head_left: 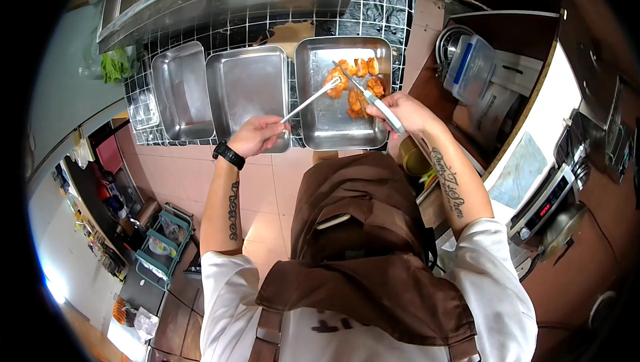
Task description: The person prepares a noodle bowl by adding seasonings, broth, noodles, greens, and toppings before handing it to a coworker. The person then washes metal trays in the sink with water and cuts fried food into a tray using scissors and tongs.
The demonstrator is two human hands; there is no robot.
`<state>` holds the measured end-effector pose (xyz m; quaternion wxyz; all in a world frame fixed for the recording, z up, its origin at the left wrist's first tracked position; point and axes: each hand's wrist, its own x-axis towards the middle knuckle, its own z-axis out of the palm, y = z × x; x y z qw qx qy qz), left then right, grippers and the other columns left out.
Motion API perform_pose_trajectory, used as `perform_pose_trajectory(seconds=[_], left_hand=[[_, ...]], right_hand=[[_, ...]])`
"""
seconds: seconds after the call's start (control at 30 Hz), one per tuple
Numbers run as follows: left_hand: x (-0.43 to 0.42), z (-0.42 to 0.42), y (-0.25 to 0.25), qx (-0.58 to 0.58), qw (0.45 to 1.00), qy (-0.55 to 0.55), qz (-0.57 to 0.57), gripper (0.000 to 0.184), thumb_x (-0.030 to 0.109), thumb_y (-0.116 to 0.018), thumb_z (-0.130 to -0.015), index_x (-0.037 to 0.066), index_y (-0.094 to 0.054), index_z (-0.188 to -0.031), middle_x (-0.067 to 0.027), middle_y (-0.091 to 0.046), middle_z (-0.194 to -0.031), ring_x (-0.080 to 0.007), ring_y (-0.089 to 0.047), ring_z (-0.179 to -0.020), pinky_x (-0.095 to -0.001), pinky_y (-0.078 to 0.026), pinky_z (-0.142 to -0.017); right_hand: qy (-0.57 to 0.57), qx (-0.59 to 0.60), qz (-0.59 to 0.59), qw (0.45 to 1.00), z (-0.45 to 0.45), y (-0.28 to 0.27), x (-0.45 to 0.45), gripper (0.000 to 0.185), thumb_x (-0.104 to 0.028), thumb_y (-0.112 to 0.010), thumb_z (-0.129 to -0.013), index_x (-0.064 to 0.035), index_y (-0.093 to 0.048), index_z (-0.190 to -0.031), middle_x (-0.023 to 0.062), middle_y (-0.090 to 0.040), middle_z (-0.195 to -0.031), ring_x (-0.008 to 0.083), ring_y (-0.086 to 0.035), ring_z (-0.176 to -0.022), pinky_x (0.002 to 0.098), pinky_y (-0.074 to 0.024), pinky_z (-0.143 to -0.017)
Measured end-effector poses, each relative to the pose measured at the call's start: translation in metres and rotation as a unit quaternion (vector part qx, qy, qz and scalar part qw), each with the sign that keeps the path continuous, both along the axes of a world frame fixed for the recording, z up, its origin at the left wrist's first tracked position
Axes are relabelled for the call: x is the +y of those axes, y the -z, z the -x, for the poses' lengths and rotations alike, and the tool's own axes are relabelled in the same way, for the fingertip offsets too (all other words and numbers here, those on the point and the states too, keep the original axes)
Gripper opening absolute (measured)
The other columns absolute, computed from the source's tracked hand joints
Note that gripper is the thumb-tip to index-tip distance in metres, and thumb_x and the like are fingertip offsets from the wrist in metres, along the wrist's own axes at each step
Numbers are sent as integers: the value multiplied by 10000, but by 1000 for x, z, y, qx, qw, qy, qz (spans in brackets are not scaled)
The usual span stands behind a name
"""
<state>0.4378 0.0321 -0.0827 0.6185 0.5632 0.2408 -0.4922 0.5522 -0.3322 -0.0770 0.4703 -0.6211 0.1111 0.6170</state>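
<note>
My left hand, with a black watch on the wrist, is closed on the end of slim metal tongs. Their tips touch an orange-coated piece of meat in the right-hand steel tray. In my right hand is a knife with a pale grey-green handle. Its dark blade slants up and left across the meat, the tip near the piece at the tongs. Several more orange pieces lie in that tray, around the blade.
Left of the meat tray stand a second steel tray and a deeper one, on a black grid-patterned counter. Green leaves lie at the far left. A shelf with a lidded plastic container stands at the right.
</note>
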Motion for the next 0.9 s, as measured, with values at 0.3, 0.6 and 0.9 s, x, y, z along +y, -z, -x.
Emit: perform_pose_trajectory(seconds=[0.3, 0.6, 0.9], left_hand=[[5, 10, -7, 12, 998, -63, 23, 264, 249, -514, -1049, 56, -670, -1142, 51, -444, -556, -32, -312, -387, -201, -228, -356], [-3, 15, -7, 35, 990, -68, 123, 333, 301, -465, -1063, 43, -637, -1186, 40, -432, -571, -32, -312, -398, -204, -230, -355], [-24, 55, -21, 23, 973, -177, 147, 391, 344, -447, -1068, 28, -587, -1250, 21, -446, -603, -35, -311, -398, -203, -224, -354]], right_hand=[[-94, -84, 20, 992, 52, -1, -42, 478, -523, -701, -890, -57, -695, -996, 58, -674, -766, 168, -638, -705, 314, -497, -662], [-83, -55, 12, 995, 51, -7, -13, 416, -478, -683, -920, -63, -646, -913, 10, -592, -729, 112, -564, -653, 282, -445, -603], [38, -4, -57, 998, 69, -5, -3, 357, -404, -679, -951, -93, -588, -798, -28, -543, -664, 78, -528, -558, 249, -431, -529]])
